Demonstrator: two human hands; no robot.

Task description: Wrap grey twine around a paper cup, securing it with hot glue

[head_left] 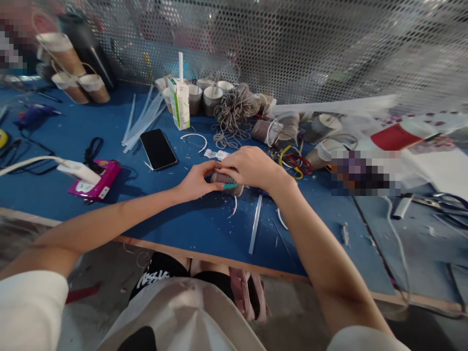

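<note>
A small roll wound with grey-brown cord (218, 178) lies between my two hands, just above the blue table top. My left hand (196, 182) grips its left end, thumb and fingers closed around it. From above, my right hand (251, 165) is curled over the right side, fingers bent down onto the roll; it hides much of the far side. A teal piece (230, 186) shows at the roll's front by the right fingers; I cannot tell what it is. A thin white strip (234, 207) hangs or lies just below. A clear glue stick (255, 224) rests nearer the edge.
A black phone (158, 149) and a magenta power adapter (95, 180) lie to the left. Behind stand a drink carton (179, 105), several cord-wrapped cups (212, 100) and a tangle of cord (237, 108). Scissors (444, 202) lie right. A perforated metal screen (256, 44) closes the back.
</note>
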